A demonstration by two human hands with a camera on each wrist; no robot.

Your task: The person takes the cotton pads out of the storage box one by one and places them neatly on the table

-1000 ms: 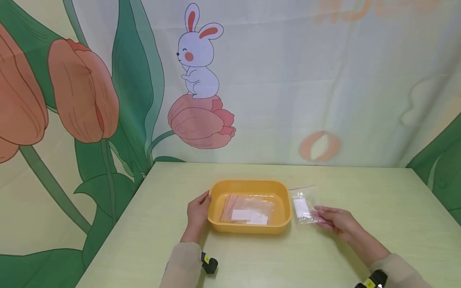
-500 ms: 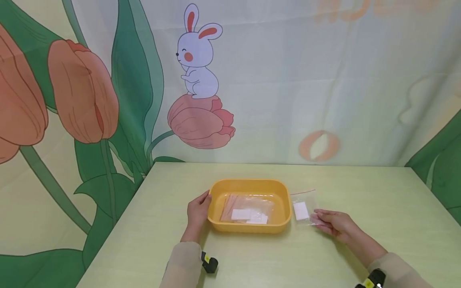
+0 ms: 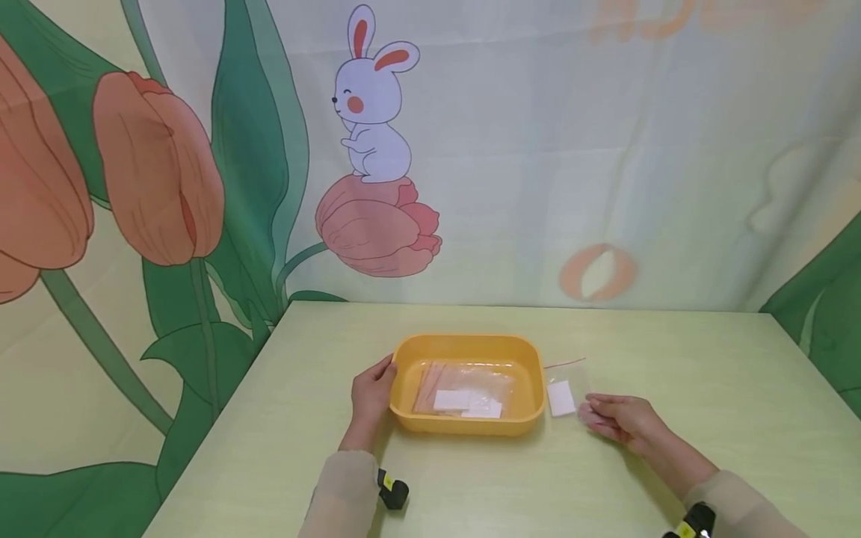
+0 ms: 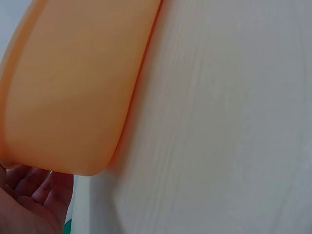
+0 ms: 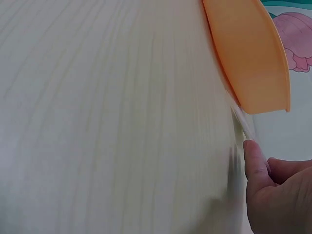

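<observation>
"Where is the clear bag (image 3: 570,387) lying from the yellow tray (image 3: 467,426)?"

"Outside it, just beside the tray's right end. The right hand (image 3: 622,422) is pinching the bag's edge farther from the tray, thumb against fingers, so the bag is sitting between that hand and the tray."

"So the right hand is nearer?"

"Plainly. The left hand (image 3: 371,392) is gripping the tray's left end, thumb at the rim, with the whole tray separating it from the bag."

"Which way is the bag running?"

"Its white label (image 3: 561,399) is running lengthwise across the tray's long axis, about along the right end, leaning slightly. From the right wrist, the bag is showing nearly edge-on, slanting toward the tray's foot; I'm judging its leading edge lower than the rim."

"Touching the tray?"

"I'm not able to tell; they're almost meeting. Similar bags (image 3: 464,388) are lying inside the tray."
</observation>
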